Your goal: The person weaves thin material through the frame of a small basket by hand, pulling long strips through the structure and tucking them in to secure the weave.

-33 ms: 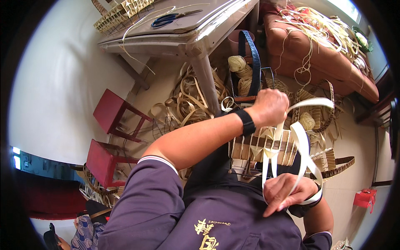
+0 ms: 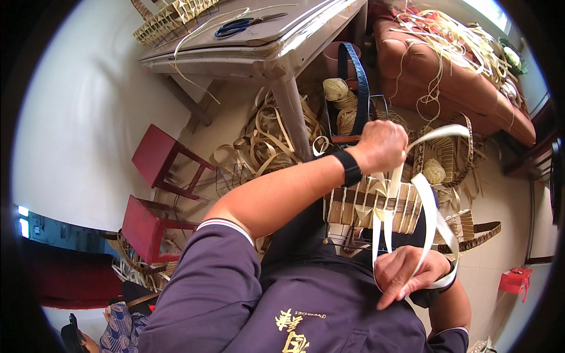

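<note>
The left hand [image 2: 384, 145] is closed on a pale flat weaving strip [image 2: 432, 203], raised above a half-woven basket [image 2: 371, 206]. The right hand [image 2: 406, 273], below the basket, pinches the same strip's looped lower end. Blue scissors [image 2: 241, 25] lie on the desk [image 2: 276, 50] well beyond both hands.

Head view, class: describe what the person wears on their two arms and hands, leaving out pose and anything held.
The left hand is bare, with a black band around its wrist. The forearm is uncovered up to a dark purple short sleeve edged with a thin white stripe. The right hand is bare too, with a dark band at its wrist. No gloves show.
</note>
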### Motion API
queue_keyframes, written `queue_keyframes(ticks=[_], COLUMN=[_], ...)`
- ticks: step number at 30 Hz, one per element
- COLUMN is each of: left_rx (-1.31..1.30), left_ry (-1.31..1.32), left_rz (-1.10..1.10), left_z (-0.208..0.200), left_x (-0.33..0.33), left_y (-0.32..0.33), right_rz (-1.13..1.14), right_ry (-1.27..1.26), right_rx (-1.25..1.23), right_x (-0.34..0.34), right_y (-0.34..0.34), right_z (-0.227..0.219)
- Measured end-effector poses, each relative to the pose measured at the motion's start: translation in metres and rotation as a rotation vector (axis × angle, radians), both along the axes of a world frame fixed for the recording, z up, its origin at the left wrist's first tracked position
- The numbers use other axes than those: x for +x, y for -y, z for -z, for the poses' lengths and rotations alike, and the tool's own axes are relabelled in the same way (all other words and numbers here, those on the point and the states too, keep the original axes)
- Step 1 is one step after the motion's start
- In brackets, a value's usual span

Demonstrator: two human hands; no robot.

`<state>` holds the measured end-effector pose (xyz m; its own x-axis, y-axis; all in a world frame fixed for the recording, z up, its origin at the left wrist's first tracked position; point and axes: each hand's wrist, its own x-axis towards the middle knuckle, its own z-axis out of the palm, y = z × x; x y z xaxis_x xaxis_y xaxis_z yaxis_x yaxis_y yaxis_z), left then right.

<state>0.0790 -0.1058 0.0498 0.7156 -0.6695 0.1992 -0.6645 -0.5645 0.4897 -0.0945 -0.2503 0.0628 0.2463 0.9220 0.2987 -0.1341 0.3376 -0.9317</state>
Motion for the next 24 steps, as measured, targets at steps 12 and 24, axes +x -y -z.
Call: queue_keyframes(ticks=[12,24], left_rx=[-0.038,-0.031], left_ry=[-0.178,-0.081], left_rz=[0.168,0.183], left_z=[0.017,0.026], left_x=[0.011,-0.014], left_y=[-0.015,-0.021], right_rz=[0.625,0.651], right_ry=[1.017,0.994], right_rx=[-0.83,-0.689], right_x=[-0.005,-0.01], right_y=[-0.014,-0.015], right_z=[0.016,0.034])
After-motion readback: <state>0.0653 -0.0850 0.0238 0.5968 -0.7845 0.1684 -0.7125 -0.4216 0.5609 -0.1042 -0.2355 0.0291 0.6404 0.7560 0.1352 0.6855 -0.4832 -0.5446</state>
